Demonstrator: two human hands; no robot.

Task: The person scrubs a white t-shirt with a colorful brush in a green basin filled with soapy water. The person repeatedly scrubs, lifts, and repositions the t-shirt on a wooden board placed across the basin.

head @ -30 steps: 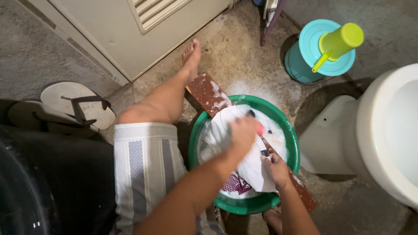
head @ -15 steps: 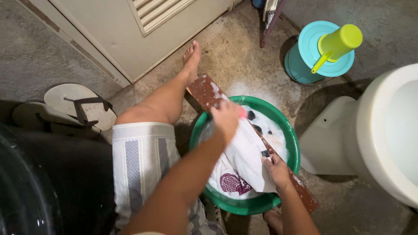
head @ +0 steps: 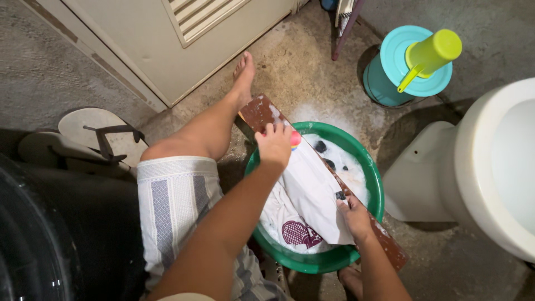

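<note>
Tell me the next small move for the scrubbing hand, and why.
Probably draw the left hand with its pink brush back down the white garment toward the right hand. The brush sits at the cloth's top edge on the wooden board, while the right hand pins the lower end.

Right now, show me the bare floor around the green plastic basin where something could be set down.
Bare concrete lies between the green plastic basin, the teal lidded bucket and the cream louvred door. Crowded: inside the basin, with wooden washboard, white cloth and both hands.
</note>
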